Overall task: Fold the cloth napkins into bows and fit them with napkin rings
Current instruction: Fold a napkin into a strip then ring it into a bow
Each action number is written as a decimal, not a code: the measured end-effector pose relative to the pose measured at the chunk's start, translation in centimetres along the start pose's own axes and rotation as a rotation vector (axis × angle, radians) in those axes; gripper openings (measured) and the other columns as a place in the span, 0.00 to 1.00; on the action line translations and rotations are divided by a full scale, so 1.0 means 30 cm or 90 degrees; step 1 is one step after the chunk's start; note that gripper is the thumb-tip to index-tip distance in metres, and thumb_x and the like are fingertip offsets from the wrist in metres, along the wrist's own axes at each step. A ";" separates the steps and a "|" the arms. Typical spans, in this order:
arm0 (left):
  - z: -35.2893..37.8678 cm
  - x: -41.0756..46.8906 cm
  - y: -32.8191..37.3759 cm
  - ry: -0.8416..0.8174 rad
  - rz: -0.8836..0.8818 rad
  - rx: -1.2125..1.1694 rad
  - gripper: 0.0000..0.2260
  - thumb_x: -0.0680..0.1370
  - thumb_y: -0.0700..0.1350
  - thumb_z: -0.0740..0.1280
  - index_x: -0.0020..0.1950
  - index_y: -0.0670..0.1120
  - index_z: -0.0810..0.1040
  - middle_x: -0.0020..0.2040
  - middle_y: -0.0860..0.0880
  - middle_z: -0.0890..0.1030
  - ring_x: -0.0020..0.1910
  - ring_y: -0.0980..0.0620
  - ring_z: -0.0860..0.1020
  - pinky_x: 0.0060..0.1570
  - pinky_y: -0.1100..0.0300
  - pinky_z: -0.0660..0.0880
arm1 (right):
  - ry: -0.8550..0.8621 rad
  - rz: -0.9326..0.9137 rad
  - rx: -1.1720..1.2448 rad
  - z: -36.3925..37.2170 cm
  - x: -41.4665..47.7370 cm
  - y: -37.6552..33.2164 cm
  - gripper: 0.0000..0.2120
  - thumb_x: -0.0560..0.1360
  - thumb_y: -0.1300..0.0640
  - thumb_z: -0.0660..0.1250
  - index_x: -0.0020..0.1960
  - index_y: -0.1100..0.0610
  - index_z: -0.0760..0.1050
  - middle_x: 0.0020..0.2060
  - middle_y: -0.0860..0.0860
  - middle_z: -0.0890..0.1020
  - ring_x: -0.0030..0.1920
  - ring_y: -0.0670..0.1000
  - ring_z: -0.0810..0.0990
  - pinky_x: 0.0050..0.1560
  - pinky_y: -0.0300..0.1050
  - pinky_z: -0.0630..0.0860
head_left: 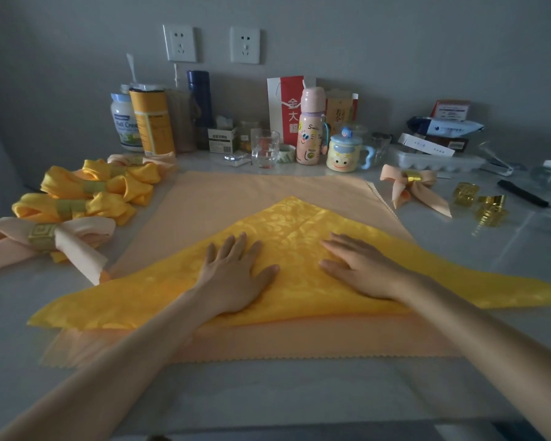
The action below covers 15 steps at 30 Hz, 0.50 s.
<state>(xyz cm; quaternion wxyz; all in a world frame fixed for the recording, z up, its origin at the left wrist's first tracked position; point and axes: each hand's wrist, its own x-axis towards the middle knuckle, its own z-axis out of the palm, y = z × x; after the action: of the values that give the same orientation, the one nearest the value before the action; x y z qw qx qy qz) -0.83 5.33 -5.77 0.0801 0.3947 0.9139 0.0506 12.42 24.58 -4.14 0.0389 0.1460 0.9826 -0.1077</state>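
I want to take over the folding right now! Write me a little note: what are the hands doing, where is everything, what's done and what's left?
Left hand: open, flat on the yellow napkin.
Right hand: open, flat on it too.
Yellow napkin: folded into a triangle, lying on a spread-out peach napkin.
Done: ringed bows heaped at the left, and one peach bow at the right.
Spare gold rings: loose at the far right.
Left: fold the yellow napkin into a bow and ring it, then probably the peach napkin.
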 end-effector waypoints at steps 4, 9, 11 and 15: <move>-0.017 -0.023 0.030 0.122 0.039 0.029 0.27 0.81 0.59 0.46 0.77 0.49 0.50 0.78 0.48 0.45 0.76 0.50 0.42 0.74 0.46 0.40 | 0.070 -0.010 0.029 0.002 -0.006 0.007 0.27 0.80 0.42 0.49 0.76 0.50 0.53 0.77 0.48 0.51 0.76 0.47 0.46 0.72 0.40 0.43; -0.029 -0.079 0.182 0.147 0.202 -0.135 0.21 0.83 0.52 0.49 0.75 0.50 0.60 0.78 0.52 0.53 0.76 0.55 0.45 0.74 0.55 0.42 | 0.125 -0.045 0.119 -0.041 -0.101 -0.016 0.22 0.81 0.49 0.55 0.73 0.53 0.61 0.74 0.48 0.61 0.74 0.46 0.57 0.71 0.39 0.55; -0.012 -0.074 0.238 0.083 0.246 -0.103 0.21 0.83 0.49 0.50 0.77 0.50 0.55 0.78 0.52 0.50 0.76 0.55 0.43 0.74 0.54 0.40 | 0.093 -0.062 0.109 -0.013 -0.142 -0.027 0.21 0.81 0.51 0.56 0.73 0.55 0.62 0.73 0.49 0.64 0.73 0.47 0.59 0.69 0.38 0.57; 0.051 -0.048 0.248 0.016 0.224 0.007 0.27 0.80 0.59 0.41 0.77 0.51 0.43 0.78 0.53 0.42 0.76 0.54 0.40 0.73 0.50 0.37 | 0.063 -0.062 0.040 0.053 -0.138 -0.015 0.24 0.81 0.49 0.53 0.75 0.57 0.57 0.75 0.50 0.57 0.75 0.47 0.52 0.72 0.40 0.48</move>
<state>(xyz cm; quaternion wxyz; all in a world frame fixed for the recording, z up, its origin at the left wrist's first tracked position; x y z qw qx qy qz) 5.74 9.41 -5.97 0.0568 0.5485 0.8318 0.0638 16.31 22.66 -5.15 -0.0197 0.1043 0.9854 -0.1328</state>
